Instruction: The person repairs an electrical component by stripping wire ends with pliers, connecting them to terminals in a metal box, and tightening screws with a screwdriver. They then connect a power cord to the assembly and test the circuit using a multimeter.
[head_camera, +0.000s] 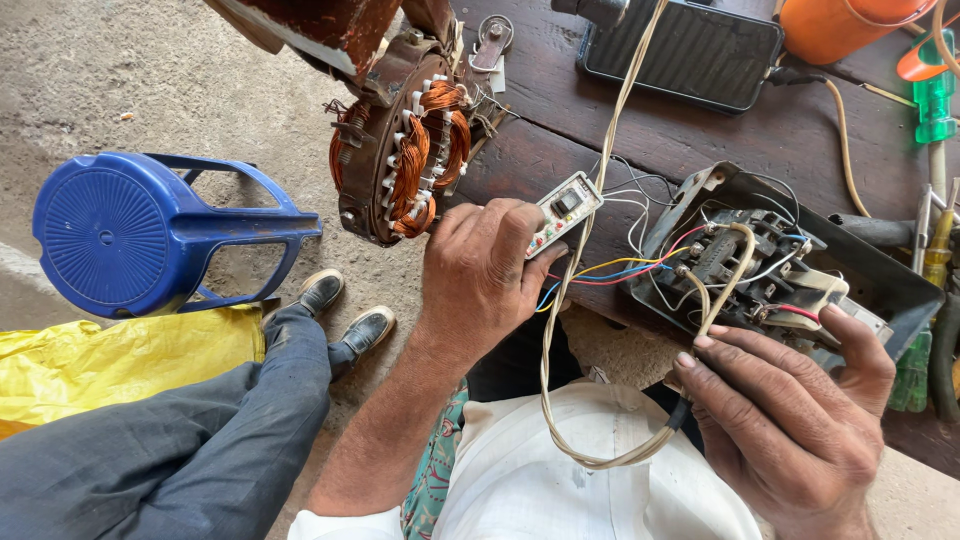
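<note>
My left hand (480, 275) is closed over the near end of a small white tester box (562, 211), fingers curled on top, pinning it at the front edge of the dark wooden tabletop (560, 120). The box has a black switch and a row of small coloured dots on its face. Thin red, blue, yellow and white wires (615, 270) run from under my fingers across to a grey metal switch housing (880, 275), which lies open on the tabletop to the right, showing a black terminal block (735, 255) inside.

My right hand (790, 405) cups the near right corner of that housing, thumb up along its side and fingers spread beneath and around its near edge. A cream twin cable (590, 350) hangs in a loop between my two hands, down over my white clothing (560, 480), and rises past the tester box towards the top of the view.

Just beyond my left hand sits a motor stator (410, 150) with copper windings, tilted at the tabletop's left end. Farther back are a dark flat device (690, 50) and an orange container (840, 25); screwdrivers (935, 110) lie along the right edge. On the concrete floor to the left stands a blue plastic stool (130, 230) beside yellow sheeting (110, 360), and another person's trousered leg and dark shoes (345, 310) are near my left forearm.
</note>
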